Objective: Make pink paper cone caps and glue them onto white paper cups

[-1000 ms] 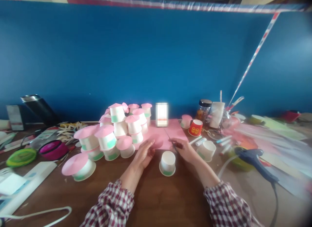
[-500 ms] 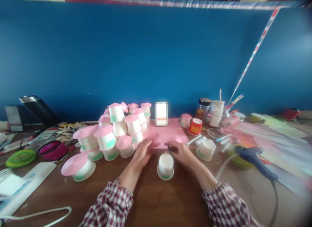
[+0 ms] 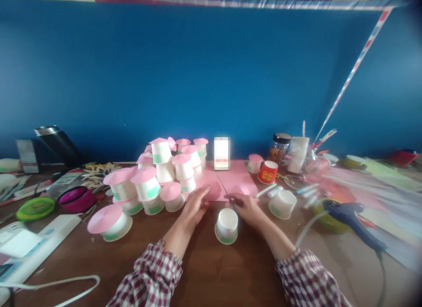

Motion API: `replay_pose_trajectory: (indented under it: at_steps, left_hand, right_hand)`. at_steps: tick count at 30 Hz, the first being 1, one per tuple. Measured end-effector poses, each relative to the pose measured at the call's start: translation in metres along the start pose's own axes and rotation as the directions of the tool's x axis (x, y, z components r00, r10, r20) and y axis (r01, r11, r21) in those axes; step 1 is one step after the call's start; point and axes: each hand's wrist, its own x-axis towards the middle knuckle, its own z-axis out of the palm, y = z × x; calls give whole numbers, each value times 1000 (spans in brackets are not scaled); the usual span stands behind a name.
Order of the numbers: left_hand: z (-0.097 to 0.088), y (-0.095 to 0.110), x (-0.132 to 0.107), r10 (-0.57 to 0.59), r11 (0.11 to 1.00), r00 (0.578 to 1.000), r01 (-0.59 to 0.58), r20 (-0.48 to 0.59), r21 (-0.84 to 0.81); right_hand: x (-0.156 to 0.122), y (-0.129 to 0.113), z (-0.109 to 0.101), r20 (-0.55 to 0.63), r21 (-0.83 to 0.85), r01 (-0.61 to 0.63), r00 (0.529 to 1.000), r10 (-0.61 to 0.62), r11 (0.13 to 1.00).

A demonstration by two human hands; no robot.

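Observation:
My right hand (image 3: 246, 206) is closed on a slim pointed tool (image 3: 232, 203) with a dark handle, perhaps scissors; its thin far part slants up and left over a pink paper sheet (image 3: 239, 179). Opposite, my left hand (image 3: 195, 205) curls its fingers at the edge of a round pink paper disc (image 3: 214, 191), thumb side up; the exact grip is partly hidden. Just in front of both hands an upside-down white paper cup (image 3: 227, 223) with a green band stands on the brown table. Left of my left hand are several cups with pink paper cone tops (image 3: 145, 176), some stacked.
A blue glue gun (image 3: 354, 221) with its cord lies at the right. Behind are a red cup (image 3: 267, 172), a lidded jar (image 3: 280, 146) and markers (image 3: 266, 191). Another white cup (image 3: 282, 204) stands by my right forearm. A power strip (image 3: 49, 241) lies at the left.
The view has shifted slightly, so everything sits a little farther right. The tool in my right hand has turned slightly; both hands stay near the pink disc.

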Motion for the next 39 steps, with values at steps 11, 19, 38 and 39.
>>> replay_pose_trajectory:
  at_steps: [11,19,38,39]
  left_hand:
    - [3,3,-4,-27,1000,1000,28,-4,12]
    - [4,3,-5,-60,998,998,60,-16,24]
    - [4,5,-6,-63,997,997,64,-36,46]
    - [4,5,-6,-63,997,997,65,-39,46]
  right_hand:
    - [0,3,-2,75,40,-14,997,11,999]
    - [0,3,-3,77,-8,4,997,-4,1000]
    - [1,8,-4,82,-70,63,995,-57,996]
    - [1,8,-4,83,-73,59,995,-53,996]
